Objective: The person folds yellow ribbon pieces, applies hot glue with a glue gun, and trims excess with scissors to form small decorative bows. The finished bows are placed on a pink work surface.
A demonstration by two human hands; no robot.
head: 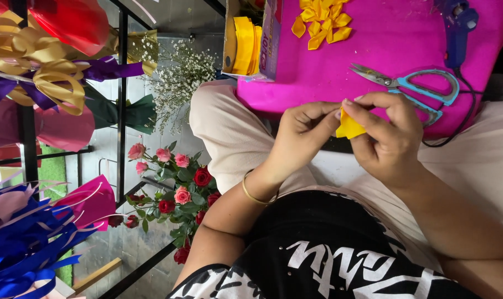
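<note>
- Both hands meet over the lap: the left hand (301, 135) and right hand (387, 138) each pinch shut on one small yellow ribbon piece (348, 128), held between them just below the pink board (384, 50).
- Folding it well likely calls for tight fingertip grip and even edges.
- Counted: one pair of scissors (412, 86), one glue gun (457, 27), one finished yellow bow (322, 21), one ribbon roll (245, 44).
</note>
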